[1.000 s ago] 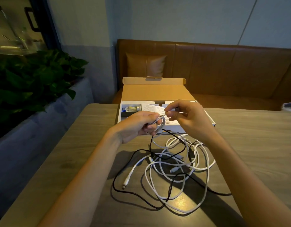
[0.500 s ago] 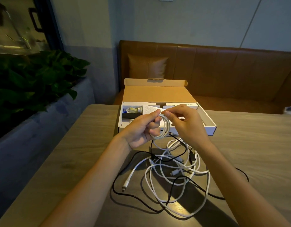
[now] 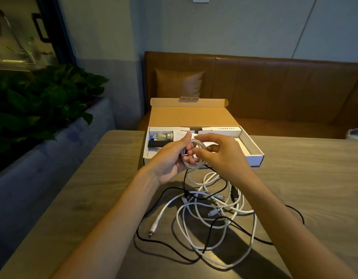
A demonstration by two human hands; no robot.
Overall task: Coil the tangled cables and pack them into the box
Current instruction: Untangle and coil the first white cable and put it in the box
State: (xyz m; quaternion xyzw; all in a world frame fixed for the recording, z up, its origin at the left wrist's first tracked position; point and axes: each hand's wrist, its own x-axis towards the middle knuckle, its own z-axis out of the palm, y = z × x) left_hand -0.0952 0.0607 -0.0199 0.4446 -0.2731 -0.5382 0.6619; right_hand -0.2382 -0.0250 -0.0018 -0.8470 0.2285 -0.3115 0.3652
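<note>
Left hand [image 3: 172, 158] fingers pinch white coil [image 3: 194, 154]; right hand [image 3: 220, 156] fingers pinch its strand. Risk: black cable [image 3: 164, 244] (crossing the white loops) snags, dragging tangle [image 3: 210, 214].

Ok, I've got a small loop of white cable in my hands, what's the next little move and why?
Probably wrap one more turn onto the white coil pinched in your left hand, feeding it with your right hand. The coil is small, and most of the white cable lies tangled with the black cable on the table.

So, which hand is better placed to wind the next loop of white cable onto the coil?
Right hand: the left hand holds the small white cable coil.
</note>
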